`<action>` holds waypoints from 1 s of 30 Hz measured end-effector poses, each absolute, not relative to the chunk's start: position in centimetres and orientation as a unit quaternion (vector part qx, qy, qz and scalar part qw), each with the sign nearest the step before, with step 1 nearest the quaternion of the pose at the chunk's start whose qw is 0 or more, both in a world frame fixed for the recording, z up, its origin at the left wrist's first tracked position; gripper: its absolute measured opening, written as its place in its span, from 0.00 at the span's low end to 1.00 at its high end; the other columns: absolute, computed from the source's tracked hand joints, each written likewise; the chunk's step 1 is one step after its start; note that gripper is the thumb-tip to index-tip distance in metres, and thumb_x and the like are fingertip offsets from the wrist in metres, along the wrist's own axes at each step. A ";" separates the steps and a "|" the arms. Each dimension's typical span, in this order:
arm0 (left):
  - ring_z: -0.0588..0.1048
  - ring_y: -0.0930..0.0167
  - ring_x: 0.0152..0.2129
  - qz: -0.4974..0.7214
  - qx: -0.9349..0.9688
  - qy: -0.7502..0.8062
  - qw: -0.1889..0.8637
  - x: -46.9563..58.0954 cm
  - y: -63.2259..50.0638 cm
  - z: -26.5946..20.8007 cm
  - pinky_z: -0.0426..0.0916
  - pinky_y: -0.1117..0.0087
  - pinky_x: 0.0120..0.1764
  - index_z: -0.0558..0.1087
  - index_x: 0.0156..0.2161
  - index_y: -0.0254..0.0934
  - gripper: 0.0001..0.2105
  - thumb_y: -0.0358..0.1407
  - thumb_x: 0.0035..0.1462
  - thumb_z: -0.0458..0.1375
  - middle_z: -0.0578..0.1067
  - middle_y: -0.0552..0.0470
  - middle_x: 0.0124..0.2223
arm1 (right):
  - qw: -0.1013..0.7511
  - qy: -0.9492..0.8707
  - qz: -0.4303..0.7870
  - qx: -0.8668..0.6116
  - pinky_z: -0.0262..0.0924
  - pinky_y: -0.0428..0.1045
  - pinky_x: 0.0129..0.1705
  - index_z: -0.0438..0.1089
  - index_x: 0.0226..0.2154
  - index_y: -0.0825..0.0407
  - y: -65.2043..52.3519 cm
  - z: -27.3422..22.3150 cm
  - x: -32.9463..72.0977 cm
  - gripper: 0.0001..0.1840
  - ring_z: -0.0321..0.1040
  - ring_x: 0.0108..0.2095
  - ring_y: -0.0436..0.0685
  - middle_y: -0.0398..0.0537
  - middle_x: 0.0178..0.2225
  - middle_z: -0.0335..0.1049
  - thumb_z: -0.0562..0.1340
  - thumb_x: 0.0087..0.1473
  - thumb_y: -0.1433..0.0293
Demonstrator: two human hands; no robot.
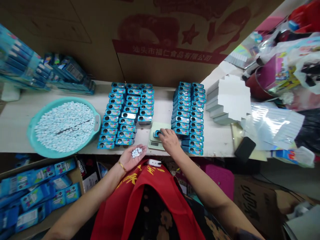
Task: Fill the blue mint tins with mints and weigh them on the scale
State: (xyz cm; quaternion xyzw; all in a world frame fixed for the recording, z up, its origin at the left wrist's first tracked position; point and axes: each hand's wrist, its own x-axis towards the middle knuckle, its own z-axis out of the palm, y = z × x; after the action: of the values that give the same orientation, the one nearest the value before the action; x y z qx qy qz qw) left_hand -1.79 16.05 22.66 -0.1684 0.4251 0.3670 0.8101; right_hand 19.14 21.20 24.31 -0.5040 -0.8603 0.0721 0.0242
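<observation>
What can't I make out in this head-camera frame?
All in the head view:
Scale: its reading is too small.
Tin: partly hidden by the right hand.
Basin: most of its floor is covered by white pieces.
Carton: cut off by the left edge.

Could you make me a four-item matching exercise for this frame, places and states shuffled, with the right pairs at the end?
Column one
1. Left hand
2. Right hand
3. Round basin
4. White stack

Column two
A. To the right of the rows of blue tins
B. Over the scale, at a single tin
C. Turquoise, full of pale pellets
D. Palm up, with a small heap of pellets on it

Pairs: 1-D; 2-B; 3-C; 4-A
</observation>
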 end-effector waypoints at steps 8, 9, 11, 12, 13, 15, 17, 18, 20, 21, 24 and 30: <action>0.74 0.72 0.22 0.350 -0.170 0.399 0.831 -2.4 14.6 22.3 0.70 0.69 0.29 0.68 0.29 0.29 0.08 0.29 0.55 0.48 0.73 0.48 0.24 | 0.046 -0.902 0.231 -0.363 0.56 0.50 0.37 0.62 0.43 0.55 15.8 25.7 12.0 0.13 0.56 0.38 0.56 0.51 0.37 0.63 0.54 0.53 0.71; 0.73 0.72 0.22 0.346 -0.173 0.399 0.831 -2.6 14.3 22.2 0.70 0.69 0.30 0.68 0.29 0.30 0.08 0.30 0.55 0.48 0.73 0.49 0.24 | 0.036 -0.904 0.236 -0.354 0.56 0.49 0.36 0.63 0.42 0.56 15.6 25.6 11.4 0.12 0.56 0.37 0.56 0.50 0.36 0.63 0.54 0.53 0.72; 0.74 0.72 0.23 0.345 -0.177 0.397 0.832 -2.9 13.7 22.1 0.70 0.68 0.32 0.67 0.29 0.30 0.08 0.30 0.55 0.48 0.73 0.49 0.25 | 0.023 -0.910 0.242 -0.335 0.57 0.48 0.35 0.64 0.38 0.55 15.5 25.1 10.9 0.09 0.57 0.36 0.55 0.49 0.35 0.63 0.54 0.53 0.73; 0.74 0.72 0.23 0.343 -0.178 0.397 0.833 -3.1 13.5 22.1 0.70 0.68 0.32 0.67 0.29 0.30 0.08 0.30 0.56 0.47 0.74 0.49 0.24 | 0.022 -0.913 0.243 -0.326 0.57 0.47 0.34 0.65 0.37 0.55 15.5 24.9 10.8 0.08 0.57 0.37 0.54 0.49 0.35 0.63 0.54 0.53 0.74; 0.74 0.72 0.22 0.339 -0.178 0.400 0.832 -3.2 13.4 22.2 0.70 0.68 0.32 0.67 0.29 0.30 0.09 0.30 0.56 0.47 0.73 0.49 0.24 | 0.024 -0.914 0.243 -0.323 0.57 0.47 0.33 0.65 0.36 0.55 15.5 24.8 10.9 0.07 0.57 0.37 0.54 0.49 0.35 0.63 0.54 0.53 0.74; 0.74 0.72 0.22 0.331 -0.178 0.411 0.831 -3.2 13.3 22.4 0.70 0.69 0.30 0.67 0.30 0.30 0.09 0.29 0.56 0.46 0.73 0.49 0.24 | 0.027 -0.914 0.242 -0.325 0.57 0.46 0.32 0.64 0.35 0.55 15.4 24.6 11.0 0.06 0.57 0.37 0.54 0.48 0.35 0.62 0.54 0.53 0.74; 0.74 0.72 0.22 0.324 -0.174 0.418 0.831 -3.1 13.3 22.7 0.70 0.70 0.30 0.67 0.30 0.29 0.10 0.28 0.56 0.45 0.74 0.48 0.24 | 0.029 -0.913 0.241 -0.327 0.57 0.46 0.31 0.64 0.35 0.54 15.2 24.7 11.1 0.06 0.57 0.37 0.54 0.48 0.34 0.62 0.54 0.53 0.74; 0.74 0.71 0.22 0.322 -0.172 0.420 0.831 -3.1 13.3 22.8 0.70 0.70 0.29 0.68 0.31 0.29 0.09 0.28 0.56 0.45 0.74 0.48 0.24 | 0.030 -0.913 0.241 -0.327 0.57 0.46 0.31 0.64 0.35 0.54 15.1 24.7 11.2 0.06 0.57 0.37 0.54 0.48 0.35 0.62 0.54 0.53 0.74; 0.74 0.71 0.23 0.317 -0.170 0.419 0.834 -2.9 13.3 22.9 0.70 0.70 0.30 0.67 0.31 0.29 0.09 0.28 0.56 0.46 0.74 0.47 0.25 | 0.036 -0.912 0.244 -0.328 0.57 0.46 0.32 0.65 0.35 0.54 14.9 24.7 11.5 0.06 0.58 0.36 0.54 0.48 0.35 0.63 0.54 0.53 0.74; 0.74 0.71 0.23 0.312 -0.170 0.417 0.836 -2.9 13.3 22.8 0.70 0.69 0.30 0.67 0.31 0.29 0.09 0.28 0.56 0.46 0.74 0.47 0.25 | 0.041 -0.910 0.248 -0.330 0.57 0.46 0.33 0.65 0.35 0.54 14.8 24.7 11.6 0.06 0.58 0.36 0.54 0.48 0.35 0.63 0.54 0.53 0.73; 0.74 0.71 0.24 0.296 -0.171 0.411 0.845 -2.6 13.4 22.6 0.70 0.70 0.31 0.67 0.31 0.28 0.08 0.27 0.55 0.46 0.74 0.46 0.25 | 0.060 -0.898 0.271 -0.342 0.57 0.46 0.35 0.65 0.35 0.54 14.5 24.4 12.1 0.06 0.58 0.36 0.53 0.48 0.34 0.63 0.55 0.52 0.72; 0.74 0.71 0.25 0.295 -0.168 0.393 0.854 -2.1 13.7 22.0 0.70 0.70 0.34 0.68 0.32 0.27 0.07 0.26 0.54 0.47 0.74 0.46 0.26 | 0.169 -0.834 0.362 -0.381 0.57 0.46 0.41 0.67 0.34 0.54 14.5 24.5 13.8 0.07 0.61 0.37 0.51 0.48 0.34 0.65 0.55 0.52 0.73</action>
State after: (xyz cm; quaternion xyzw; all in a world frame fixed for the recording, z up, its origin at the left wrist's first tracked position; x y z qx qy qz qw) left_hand -2.10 13.67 21.98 -0.1685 0.3929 0.2954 0.8544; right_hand 13.78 14.48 24.48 -0.3808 -0.8339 0.3621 0.1688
